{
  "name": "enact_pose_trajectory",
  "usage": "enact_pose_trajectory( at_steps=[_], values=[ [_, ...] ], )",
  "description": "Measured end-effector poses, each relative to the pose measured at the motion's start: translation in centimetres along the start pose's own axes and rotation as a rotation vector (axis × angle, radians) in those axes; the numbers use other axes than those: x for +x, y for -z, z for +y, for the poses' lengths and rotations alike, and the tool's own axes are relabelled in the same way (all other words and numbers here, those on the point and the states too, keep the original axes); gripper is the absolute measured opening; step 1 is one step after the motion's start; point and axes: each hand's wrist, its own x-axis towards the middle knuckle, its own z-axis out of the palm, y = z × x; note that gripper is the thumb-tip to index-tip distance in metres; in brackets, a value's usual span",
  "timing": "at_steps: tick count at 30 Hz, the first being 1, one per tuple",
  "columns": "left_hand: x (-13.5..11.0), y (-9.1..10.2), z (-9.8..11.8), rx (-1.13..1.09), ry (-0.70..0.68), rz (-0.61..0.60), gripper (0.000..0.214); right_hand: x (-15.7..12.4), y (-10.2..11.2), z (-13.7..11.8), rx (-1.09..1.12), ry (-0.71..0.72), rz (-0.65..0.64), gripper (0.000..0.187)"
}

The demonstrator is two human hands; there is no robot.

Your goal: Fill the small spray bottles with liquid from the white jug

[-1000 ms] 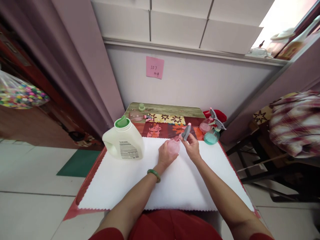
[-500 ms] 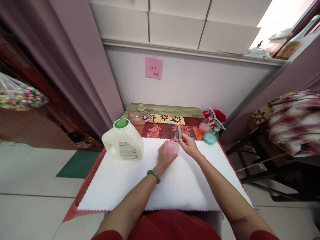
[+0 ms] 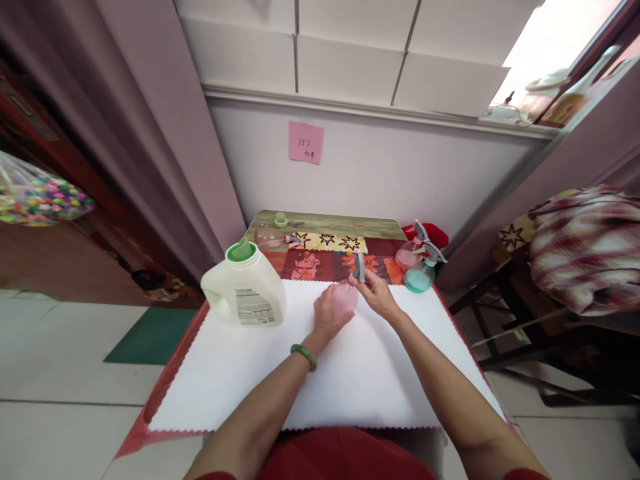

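Observation:
My left hand (image 3: 330, 315) is wrapped round the round body of a pink spray bottle (image 3: 345, 298) above the white mat (image 3: 380, 373). At the neck of that bottle, the fingers of my right hand (image 3: 376, 293) pinch the collar under the grey spray head (image 3: 359, 265). Part of the collar is hidden by the fingers. Left of my hands stands a big cream jug (image 3: 253, 290) with an open green-rimmed mouth. Two more spray bottles stand at the back right, one pink (image 3: 407, 257) and one green (image 3: 419, 278).
Another spray bottle (image 3: 270, 238), clear pinkish, lies on its side at the back left. Behind it sits a green cap (image 3: 281, 219). A wall with a pink note (image 3: 306, 143) rises behind the table. Plaid cloth (image 3: 585, 247) hangs over furniture on the right.
The whole view has shifted slightly as my head moved. Both hands keep their hold on the pink spray bottle, with little visible change in the fingers.

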Motion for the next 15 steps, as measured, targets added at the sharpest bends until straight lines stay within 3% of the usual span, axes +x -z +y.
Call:
enact_pose_trajectory(
  at_steps=[3, 8, 15],
  values=[
    [0.1, 0.6, 1.6, -0.074, 0.011, -0.033, 0.084, 0.6, 0.7, -0.1, 0.154, -0.082, 0.082, 0.036],
    [-0.5, 1.5, 4.9, -0.279, 0.092, -0.003, 0.092, 1.1, 0.6, -2.1, 0.604, -0.217, 0.197, 0.037],
    [-2.8, 2.4, 10.0, -0.538, 0.265, -0.006, 0.059, 0.3, -0.6, -6.9, 0.870, -0.150, 0.245, 0.029]
  ],
)
